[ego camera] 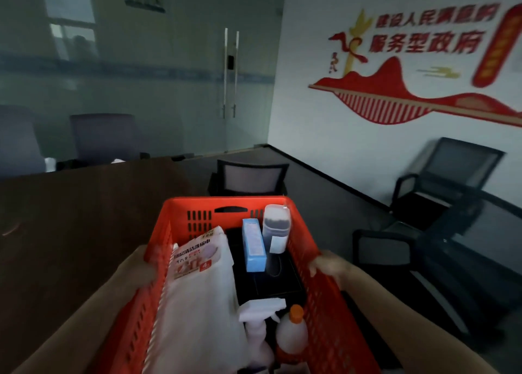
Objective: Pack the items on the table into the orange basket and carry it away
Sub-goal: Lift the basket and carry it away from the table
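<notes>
I hold the orange basket [316,283] in front of me, off the table. My left hand [139,272] grips its left wall and my right hand [329,266] grips its right rim. Inside lie a white pack of cleaning cloths [197,283], a light blue box [254,245], a clear container with a dark filling [276,221], a white spray bottle [260,320] and a white bottle with an orange cap [292,328]. The basket's near end is cut off by the frame's bottom edge.
A dark brown table [70,218] stretches to the left. A mesh office chair [248,180] stands just beyond the basket, and black chairs [440,193] line the right wall. Glass doors [230,74] are at the back.
</notes>
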